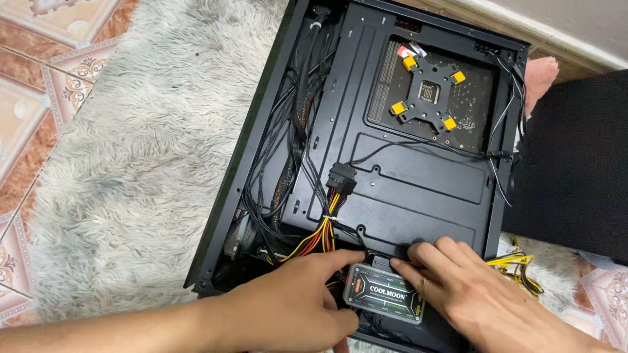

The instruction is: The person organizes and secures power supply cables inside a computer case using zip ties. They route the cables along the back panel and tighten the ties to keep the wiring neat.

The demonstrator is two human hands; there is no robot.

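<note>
The left hand [294, 304] curls loosely around the left end of a small grey control box [384, 294], thumb under its near edge and forefinger stretched along its far edge, so it holds the box rather than grips it hard. The right hand [468, 291] lies half open, fingers spread and flat, their tips pressing on the box's top right corner and on the black cable [363, 236] that meets it there. The box sits at the near edge of an open black computer case [418, 176], which lies flat on a shaggy grey rug [137, 150]. Its face is glossy with a dark panel and a red patch at the left end. Just beyond the left hand a bundle of yellow, red and black wires [320, 235] rises to a black plug [343, 178]. Tangled black cables crowd the case's left edge, leaving little room there; the metal plate beyond the hands is bare and open. A bracket with yellow tips [428, 88] sits near the far right corner.
</note>
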